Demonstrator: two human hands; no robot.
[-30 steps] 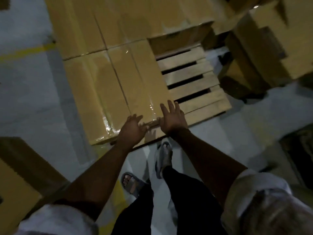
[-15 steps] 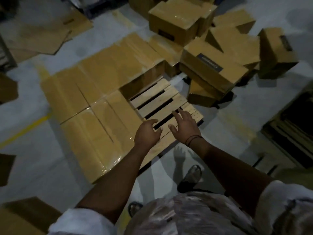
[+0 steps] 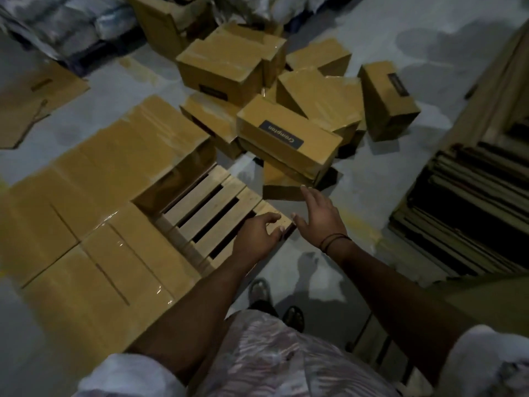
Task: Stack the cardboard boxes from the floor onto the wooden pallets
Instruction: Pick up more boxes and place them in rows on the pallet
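Pallet (image 3: 211, 207) mostly covered by boxes (image 3: 94, 213); one corner bare. Pile (image 3: 289, 138) remains on floor. Both hands (image 3: 257, 237) (image 3: 322, 219) empty, fingers spread.

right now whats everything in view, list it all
boxes on pallet: four visible, tan, taped, left
wooden pallet: one, pale, bare corner at centre
loose boxes: heap, count unclear, tan, on floor beyond pallet
flattened cardboard: brown, far left
flat stacked sheets: dark, right
wrapped bundles: grey, top left
floor: grey
left hand: empty, over pallet corner
right hand: empty, open, reaching toward heap
feet: two, in sandals
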